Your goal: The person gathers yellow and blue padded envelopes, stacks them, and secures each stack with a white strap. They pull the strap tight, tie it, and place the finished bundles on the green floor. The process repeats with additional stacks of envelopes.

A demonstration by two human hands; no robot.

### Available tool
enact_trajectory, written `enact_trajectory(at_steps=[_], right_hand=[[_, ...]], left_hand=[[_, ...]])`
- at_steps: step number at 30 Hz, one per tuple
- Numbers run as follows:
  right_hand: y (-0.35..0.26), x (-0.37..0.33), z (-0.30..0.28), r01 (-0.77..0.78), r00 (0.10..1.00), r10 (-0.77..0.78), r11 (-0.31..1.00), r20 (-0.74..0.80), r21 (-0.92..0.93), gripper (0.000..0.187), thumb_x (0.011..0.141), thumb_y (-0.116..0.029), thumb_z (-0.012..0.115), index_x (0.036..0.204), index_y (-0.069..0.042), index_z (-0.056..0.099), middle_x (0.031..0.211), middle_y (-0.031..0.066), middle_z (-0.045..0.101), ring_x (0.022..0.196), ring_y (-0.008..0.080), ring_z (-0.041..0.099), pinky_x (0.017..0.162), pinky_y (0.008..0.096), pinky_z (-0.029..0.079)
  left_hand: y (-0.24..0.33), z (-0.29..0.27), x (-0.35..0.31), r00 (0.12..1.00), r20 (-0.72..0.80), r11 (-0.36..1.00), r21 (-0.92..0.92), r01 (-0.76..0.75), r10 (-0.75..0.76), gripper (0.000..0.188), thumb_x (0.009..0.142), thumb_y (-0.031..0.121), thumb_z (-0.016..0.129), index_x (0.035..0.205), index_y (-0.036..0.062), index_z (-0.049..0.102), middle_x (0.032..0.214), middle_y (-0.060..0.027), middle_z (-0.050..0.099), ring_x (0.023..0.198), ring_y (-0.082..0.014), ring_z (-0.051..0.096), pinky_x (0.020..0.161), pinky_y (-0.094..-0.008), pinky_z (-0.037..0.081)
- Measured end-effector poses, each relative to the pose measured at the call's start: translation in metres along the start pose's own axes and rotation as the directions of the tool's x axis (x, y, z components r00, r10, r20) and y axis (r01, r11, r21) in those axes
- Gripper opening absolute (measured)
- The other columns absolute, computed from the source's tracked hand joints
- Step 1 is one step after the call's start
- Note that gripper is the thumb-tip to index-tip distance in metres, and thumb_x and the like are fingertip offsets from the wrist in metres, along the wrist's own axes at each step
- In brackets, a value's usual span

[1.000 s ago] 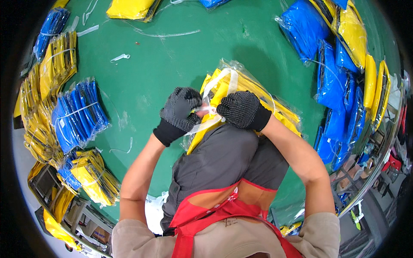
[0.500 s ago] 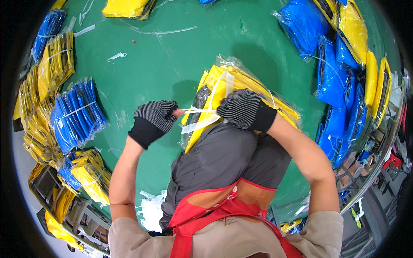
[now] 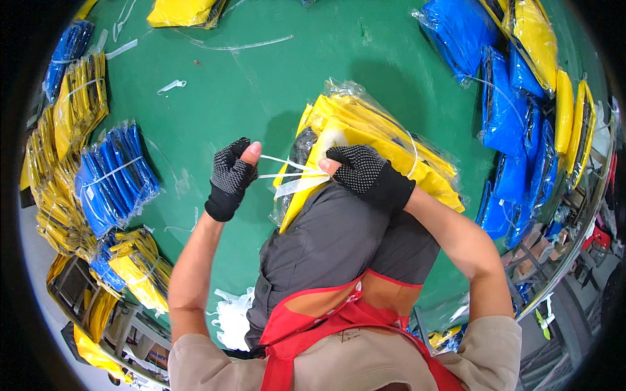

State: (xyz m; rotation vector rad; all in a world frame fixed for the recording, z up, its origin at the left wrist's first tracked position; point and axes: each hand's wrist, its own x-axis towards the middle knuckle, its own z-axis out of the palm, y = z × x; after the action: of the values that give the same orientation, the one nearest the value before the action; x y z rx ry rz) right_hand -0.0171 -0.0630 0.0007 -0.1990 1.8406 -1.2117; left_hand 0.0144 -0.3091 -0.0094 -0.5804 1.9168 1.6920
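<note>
A bundle of yellow packets (image 3: 385, 140) in clear plastic wrap leans against my knees on the green surface. White plastic strap (image 3: 297, 188) is gathered at its left side, drawn out in strands between my two hands. My left hand (image 3: 232, 174), in a black dotted fingerless-thumb glove, is closed around the strap ends left of the bundle, thumb up. Against the yellow packets, my right hand (image 3: 365, 174), gloved alike, pinches the strap where the strands meet. A thin band (image 3: 415, 156) also crosses the bundle farther right.
Strapped blue packets (image 3: 117, 174) and yellow packets (image 3: 79, 104) line the left edge. Blue packages (image 3: 502, 107) and yellow packages (image 3: 565, 111) are heaped at the right. A white strap pile (image 3: 233, 319) lies by my left thigh; a loose strap piece (image 3: 172, 86) lies on the green surface (image 3: 254, 85).
My left hand has moved slightly up and left, stretching the strands wider apart. My right hand has turned so its thumb shows, and the upright strap end above it has gone from sight.
</note>
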Motion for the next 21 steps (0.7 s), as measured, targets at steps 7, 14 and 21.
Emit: enact_trajectory(at_steps=[7, 14, 21], right_hand=[[0.026, 0.000, 0.013, 0.021, 0.986, -0.027, 0.999, -0.162, -0.039, 0.039, 0.085, -0.037, 0.046, 0.086, -0.001, 0.060, 0.082, 0.0225, 0.059, 0.079, 0.0357, 0.058, 0.071, 0.0417, 0.043], [0.028, -0.048, -0.006, 0.314, 0.917, -0.192, 0.888, -0.349, 0.336, 0.025, 0.086, -0.028, 0.053, 0.083, -0.004, 0.057, 0.076, 0.0024, 0.057, 0.069, 0.0099, 0.050, 0.064, 0.0260, 0.042], [0.115, -0.218, -0.018, -0.016, 0.189, 0.096, 0.995, -0.977, 0.095, 0.018, 0.081, -0.019, 0.060, 0.089, -0.003, 0.058, 0.084, 0.0045, 0.060, 0.075, 0.0127, 0.054, 0.069, 0.0245, 0.044]], left_hand=[[-0.069, -0.001, 0.028, 0.999, 0.013, 0.988, 0.149, -0.050, 0.048, 0.035, 0.086, 0.028, 0.054, 0.063, 0.0032, 0.046, 0.053, 0.0009, 0.039, 0.050, -0.0070, 0.037, 0.045, -0.0257, 0.030], [-0.040, 0.033, 0.037, 0.809, 0.054, 0.634, 0.591, -0.499, 0.586, 0.029, 0.076, 0.029, 0.062, 0.090, 0.0037, 0.056, 0.091, -0.0127, 0.054, 0.087, -0.0291, 0.054, 0.078, -0.0370, 0.042], [0.030, 0.080, 0.003, 0.510, 0.442, 0.120, 0.657, -0.744, 0.738, 0.020, 0.066, 0.017, 0.062, 0.081, 0.0049, 0.059, 0.093, -0.0131, 0.054, 0.094, -0.0317, 0.048, 0.083, -0.0426, 0.036]])
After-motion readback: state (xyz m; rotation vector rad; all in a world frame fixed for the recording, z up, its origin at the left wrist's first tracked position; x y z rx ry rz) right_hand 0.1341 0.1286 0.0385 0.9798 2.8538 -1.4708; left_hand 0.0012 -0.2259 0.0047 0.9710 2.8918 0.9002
